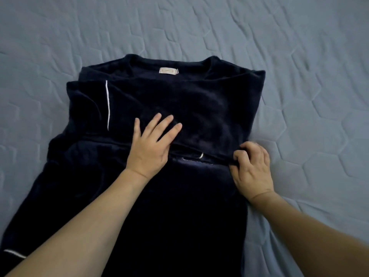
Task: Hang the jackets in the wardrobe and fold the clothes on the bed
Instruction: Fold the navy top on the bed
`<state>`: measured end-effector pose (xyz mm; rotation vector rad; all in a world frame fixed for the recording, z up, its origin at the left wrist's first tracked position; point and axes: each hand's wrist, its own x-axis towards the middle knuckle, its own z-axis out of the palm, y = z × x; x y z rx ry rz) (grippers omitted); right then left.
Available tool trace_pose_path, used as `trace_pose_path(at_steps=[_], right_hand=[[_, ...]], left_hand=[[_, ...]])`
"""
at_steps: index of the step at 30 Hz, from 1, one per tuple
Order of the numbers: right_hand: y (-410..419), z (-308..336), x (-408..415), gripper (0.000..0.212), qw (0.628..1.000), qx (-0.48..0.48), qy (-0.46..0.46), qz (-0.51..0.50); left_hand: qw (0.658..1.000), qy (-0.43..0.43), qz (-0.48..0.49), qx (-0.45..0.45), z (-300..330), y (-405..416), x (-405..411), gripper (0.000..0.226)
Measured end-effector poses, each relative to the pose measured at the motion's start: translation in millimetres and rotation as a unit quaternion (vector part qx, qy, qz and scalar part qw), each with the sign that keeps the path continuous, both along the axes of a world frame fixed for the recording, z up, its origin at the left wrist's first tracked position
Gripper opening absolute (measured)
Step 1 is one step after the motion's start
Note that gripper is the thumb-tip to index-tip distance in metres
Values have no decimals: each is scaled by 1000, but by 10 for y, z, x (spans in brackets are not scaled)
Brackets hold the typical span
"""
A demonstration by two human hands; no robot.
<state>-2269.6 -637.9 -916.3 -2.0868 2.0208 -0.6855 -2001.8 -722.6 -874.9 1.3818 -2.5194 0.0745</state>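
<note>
Head view: a navy top [179,100] lies flat on the grey-blue bed [299,56], collar away from the person, one sleeve folded across its chest. Left hand [151,144] presses on that sleeve with fingers spread; right hand [251,166] pinches the sleeve's edge at the top's right side.

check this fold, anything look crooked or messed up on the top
Nothing is damaged or spilled. The navy fleece top lies a bit askew: the folded panel's left side, by the white piping, bulges out past the shoulder beneath. The left hand presses the fold flat while the right hand pinches its right edge on the blue quilted bedcover.
</note>
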Motion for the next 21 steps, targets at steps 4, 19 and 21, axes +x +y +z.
trace_pose_path(at_steps=[4, 19, 21], right_hand=[[-4, 330, -237, 30, 997, 60, 32, 41], [-1305, 220, 905, 69, 976, 191, 72, -70], [-1299, 93, 948, 69, 979, 165, 83, -83]], left_hand=[[997, -62, -44, 0, 8, 269, 39, 55], [901, -60, 343, 259, 202, -794, 753, 66], [876, -7, 433, 211, 115, -913, 883, 75]])
